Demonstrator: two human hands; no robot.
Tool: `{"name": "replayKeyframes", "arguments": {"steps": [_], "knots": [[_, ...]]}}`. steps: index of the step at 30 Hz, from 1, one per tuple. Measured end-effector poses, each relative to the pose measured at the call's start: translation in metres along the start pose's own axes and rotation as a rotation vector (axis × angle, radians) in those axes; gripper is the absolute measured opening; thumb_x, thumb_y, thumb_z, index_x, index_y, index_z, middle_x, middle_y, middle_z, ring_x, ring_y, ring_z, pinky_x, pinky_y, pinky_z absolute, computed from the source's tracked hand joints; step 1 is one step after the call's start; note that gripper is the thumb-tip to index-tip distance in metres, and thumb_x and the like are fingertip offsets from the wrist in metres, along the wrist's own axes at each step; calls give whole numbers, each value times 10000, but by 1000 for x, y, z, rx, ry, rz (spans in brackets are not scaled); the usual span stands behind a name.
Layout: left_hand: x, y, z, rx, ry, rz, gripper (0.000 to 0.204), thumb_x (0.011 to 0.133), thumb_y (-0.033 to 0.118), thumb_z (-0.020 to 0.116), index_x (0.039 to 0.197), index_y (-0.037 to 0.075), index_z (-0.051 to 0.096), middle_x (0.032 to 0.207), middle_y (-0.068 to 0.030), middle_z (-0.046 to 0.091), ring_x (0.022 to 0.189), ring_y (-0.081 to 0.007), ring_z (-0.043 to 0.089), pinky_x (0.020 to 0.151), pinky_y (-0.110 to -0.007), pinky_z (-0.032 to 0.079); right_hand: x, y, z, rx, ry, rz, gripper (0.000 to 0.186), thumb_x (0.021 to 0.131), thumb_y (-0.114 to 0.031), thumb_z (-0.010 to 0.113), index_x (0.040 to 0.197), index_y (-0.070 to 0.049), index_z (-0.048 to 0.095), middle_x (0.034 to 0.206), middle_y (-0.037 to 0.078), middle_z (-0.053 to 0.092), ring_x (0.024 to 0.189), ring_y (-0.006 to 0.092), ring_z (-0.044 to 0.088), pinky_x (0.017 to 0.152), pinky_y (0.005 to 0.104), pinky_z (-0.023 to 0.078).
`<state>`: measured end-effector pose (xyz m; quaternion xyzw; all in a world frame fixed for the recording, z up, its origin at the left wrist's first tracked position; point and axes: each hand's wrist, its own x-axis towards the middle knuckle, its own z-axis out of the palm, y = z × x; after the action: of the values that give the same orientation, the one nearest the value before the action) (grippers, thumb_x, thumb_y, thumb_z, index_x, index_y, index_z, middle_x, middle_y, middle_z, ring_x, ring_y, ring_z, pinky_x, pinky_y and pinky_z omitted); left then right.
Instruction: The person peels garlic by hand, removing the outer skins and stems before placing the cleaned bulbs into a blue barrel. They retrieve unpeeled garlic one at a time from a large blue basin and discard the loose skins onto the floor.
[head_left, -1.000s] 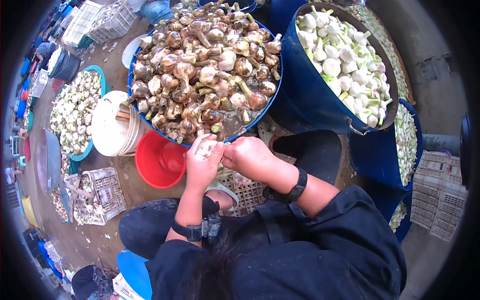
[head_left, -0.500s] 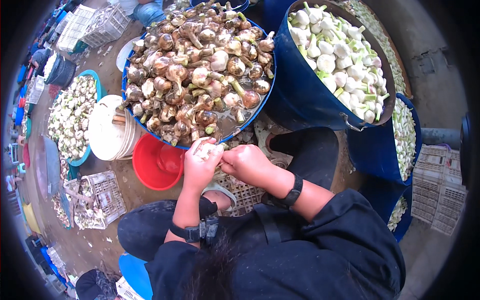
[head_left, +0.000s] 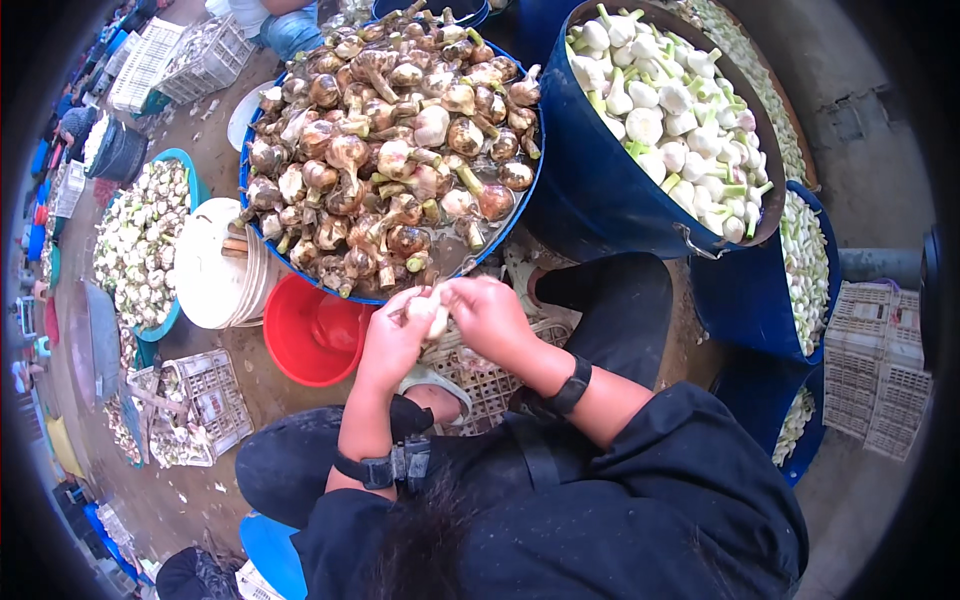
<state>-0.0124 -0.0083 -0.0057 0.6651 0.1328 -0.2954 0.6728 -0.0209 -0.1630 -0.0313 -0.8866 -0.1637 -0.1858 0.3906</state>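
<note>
Both hands meet just below the front rim of a blue-rimmed tub (head_left: 390,170) heaped with brown, dirty garlic bulbs in murky water. My left hand (head_left: 400,330) is closed on a pale garlic bulb (head_left: 433,312). My right hand (head_left: 485,315) has its fingers curled against the same bulb, pinching at it from the right, slightly blurred. Below and left of the tub is a red bucket (head_left: 310,340). Under my hands, a plastic crate (head_left: 490,395) with scraps lies between my legs.
A blue barrel (head_left: 570,190) of peeled white garlic stands right, more garlic containers (head_left: 735,300) and stacked crates (head_left: 875,370) beyond. Left are white lidded buckets (head_left: 215,275), a teal basin (head_left: 195,170) of garlic and a crate (head_left: 215,395). A seated person (head_left: 285,25) is at the top.
My right hand has risen and shifted onto the bulb's upper side, and more of the bulb shows white. The view has drifted slightly, shifting the tub and barrel leftward.
</note>
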Motion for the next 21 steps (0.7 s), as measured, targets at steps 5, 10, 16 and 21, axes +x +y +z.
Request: {"name": "replayKeyframes", "arguments": {"steps": [5,10,16,21], "knots": [[-11,8,6,654,50,754,438,640,9,625,1070,10,544,1048,-180,571,1080,-304,486,915,-375,405,13,9,-13,1183,-228,1366,194,858,-87,453,909,33,597,759,101,619,571,182,573,431,281,452],[1,-6,4,808,172,966,313,735,53,626,1035,7,549,994,-152,586,959,-306,559,850,-362,454,19,-1,-23,1383,-198,1294,209,883,-90,442,1008,27,564,872,103,619,709,188,596,590,312,514],[1,-2,-4,-860,156,79,301,945,239,381,1102,8,493,1022,-172,581,927,-312,591,763,-408,513,0,-28,-33,1129,-454,424,195,930,-186,430,872,-27,527,893,38,545,858,149,512,795,299,405],[7,-11,-37,-1174,-21,-113,338,937,239,347,1078,-15,519,1011,-168,606,907,-318,607,777,-426,537,-4,-27,-67,1292,-78,480,185,919,-183,437,895,-25,530,897,81,551,839,192,532,783,315,419]]}}
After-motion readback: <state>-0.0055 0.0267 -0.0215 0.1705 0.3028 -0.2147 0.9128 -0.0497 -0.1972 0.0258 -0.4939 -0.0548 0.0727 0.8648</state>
